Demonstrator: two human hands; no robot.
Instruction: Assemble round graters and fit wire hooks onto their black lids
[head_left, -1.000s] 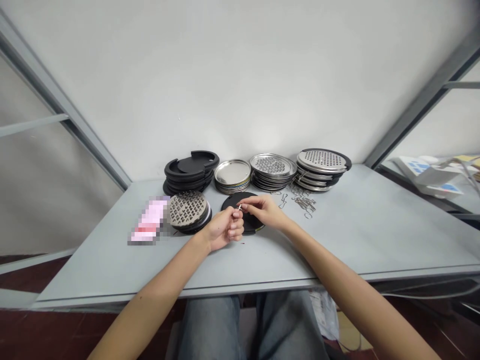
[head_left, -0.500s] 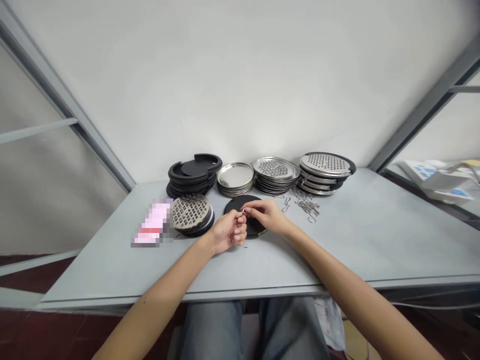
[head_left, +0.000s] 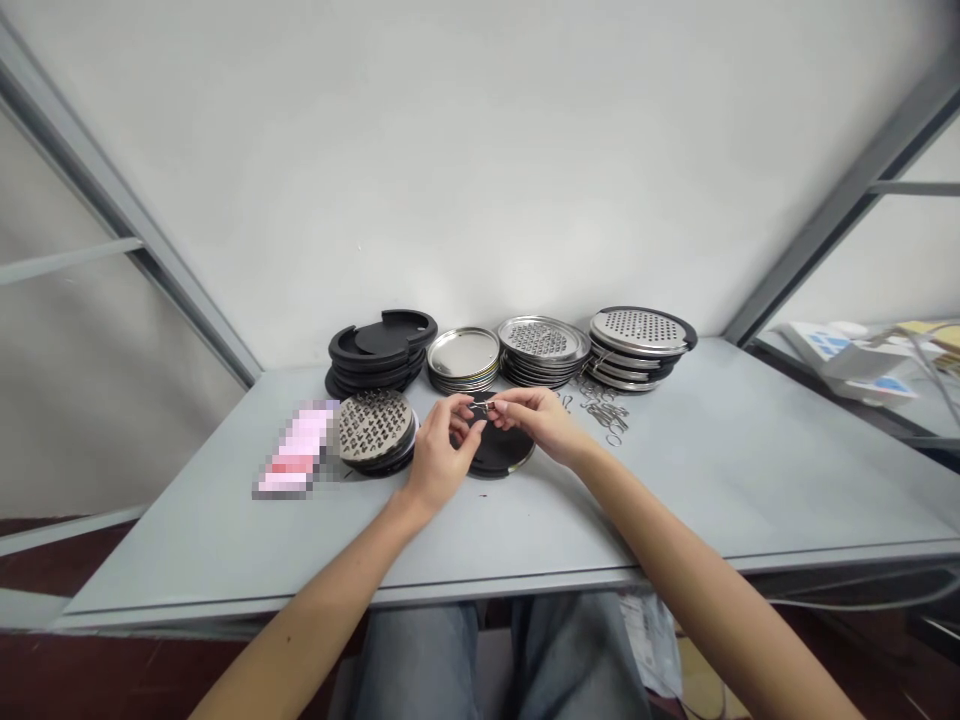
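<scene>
L hand [head_left: 441,455] and R hand [head_left: 538,422] are up over a blk round disc [head_left: 501,456], fingers curled in, tips meeting narrowly on a tiny wire clip [head_left: 481,408]. Clip's too small to make out its exact shape, and can't tell which hand has the firmer grip. Disc lies flat on a grey metal table [head_left: 720,490], w/ a thin steel edge showing at lower right. Just left of it sits a stack of perforated grater plates on blk bases [head_left: 373,425], and further left a pixelated pink item [head_left: 295,450], too blurred to identify. Along the back by the wall: stacked blk plastic rings [head_left: 379,345], plain SS discs [head_left: 463,355], a stack of perforated SS plates [head_left: 540,340], then a second perforated stack w/ a blk rim on top [head_left: 637,328]. Loose wire clips [head_left: 604,410] lie in a heap just right of R hand, in front of the perforated stacks.
</scene>
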